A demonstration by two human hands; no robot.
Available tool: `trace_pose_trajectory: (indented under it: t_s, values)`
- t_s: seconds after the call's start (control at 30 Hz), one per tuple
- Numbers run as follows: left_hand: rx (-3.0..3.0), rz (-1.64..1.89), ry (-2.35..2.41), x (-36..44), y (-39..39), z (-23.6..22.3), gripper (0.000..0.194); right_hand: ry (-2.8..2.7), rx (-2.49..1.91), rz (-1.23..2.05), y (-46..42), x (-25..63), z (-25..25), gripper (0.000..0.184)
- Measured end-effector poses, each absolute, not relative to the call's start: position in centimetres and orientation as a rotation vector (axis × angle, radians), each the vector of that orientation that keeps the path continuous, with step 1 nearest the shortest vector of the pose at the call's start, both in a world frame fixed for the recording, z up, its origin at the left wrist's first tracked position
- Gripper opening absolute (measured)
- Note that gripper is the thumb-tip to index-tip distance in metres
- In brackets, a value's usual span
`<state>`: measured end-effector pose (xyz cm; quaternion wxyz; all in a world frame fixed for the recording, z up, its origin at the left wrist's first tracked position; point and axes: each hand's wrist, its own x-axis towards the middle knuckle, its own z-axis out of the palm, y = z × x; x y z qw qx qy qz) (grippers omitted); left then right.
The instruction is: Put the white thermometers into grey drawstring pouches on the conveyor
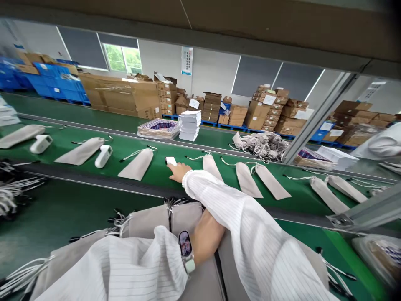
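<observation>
Out over the green conveyor belt (156, 167), my right hand (179, 172) has its fingers closed round a small white device (171, 160), which is partly covered by them. My left hand (206, 236), with a watch on its wrist, rests on the stacked beige drawstring pouches (148, 221) in front of me. Its fingers disappear beneath my right sleeve. Left of my right hand a flat pouch (138, 164) lies on the belt; to the right is another pouch (212, 166), partly behind my sleeve. Two similar white devices (103, 156) lie among pouches farther left.
Behind the belt stand a tray of patterned items (159, 128), a stack of white papers (189, 124) and a heap of pouches (261, 144). A metal post (316, 119) rises at right. A shelf edge (200, 37) crosses overhead. Another person's sleeve (380, 142) shows far right.
</observation>
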<state>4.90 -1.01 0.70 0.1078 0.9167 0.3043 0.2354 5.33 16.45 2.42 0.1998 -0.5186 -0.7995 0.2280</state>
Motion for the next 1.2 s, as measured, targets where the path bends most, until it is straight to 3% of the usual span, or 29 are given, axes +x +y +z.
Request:
trace_pose_trajectory:
  t_s: [0.13,0.27,0.47,0.63,1.2]
  values:
    - [2.657,0.725,0.938,4.4,-1.1,1.6,0.035,-1.994,-1.521,0.772,17.8,4.7,1.4,0.037]
    - [2.799,0.590,1.024,4.6,-1.2,1.8,0.028,-1.819,-1.461,0.917,15.9,9.0,2.5,0.047]
    - [2.774,0.588,1.116,4.8,-0.7,1.2,0.013,-1.280,-0.832,1.334,8.0,18.5,7.9,0.071]
    - [2.826,0.513,1.081,4.9,-0.3,1.4,0.011,-1.202,-0.763,1.235,5.6,22.3,10.0,0.069]
    - [2.958,0.405,1.138,5.0,-0.2,1.0,0.012,-1.175,-0.832,1.263,6.2,22.1,9.0,0.077]
